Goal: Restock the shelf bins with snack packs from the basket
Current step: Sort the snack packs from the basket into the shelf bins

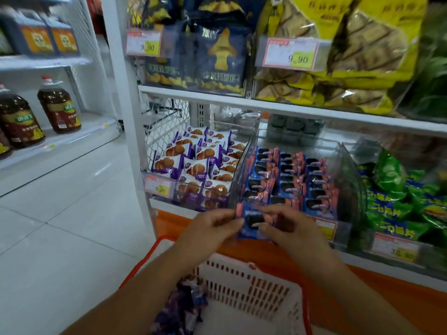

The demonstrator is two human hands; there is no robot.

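We grip blue-pink snack pack (pixel 254 220) with both hands: left hand (pixel 212 226) pinches its 9 o'clock edge, right hand (pixel 287 223) its 3 o'clock edge. Pack hovers above white basket (pixel 254 286), just before clear middle bin (pixel 290 180) at 12 o'clock, stocked with matching packs. Purple cookie-pack bin (pixel 200 165) at 11 o'clock. More wrapped snacks (pixel 183 308) lie in basket at 6 o'clock.

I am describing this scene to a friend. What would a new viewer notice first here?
First, the two hands, left hand and right hand, holding a blue and pink snack pack together at the centre, just above the basket. Behind them, the middle bin holds neat rows of the same packs, and large yellow bags fill the upper right shelf.
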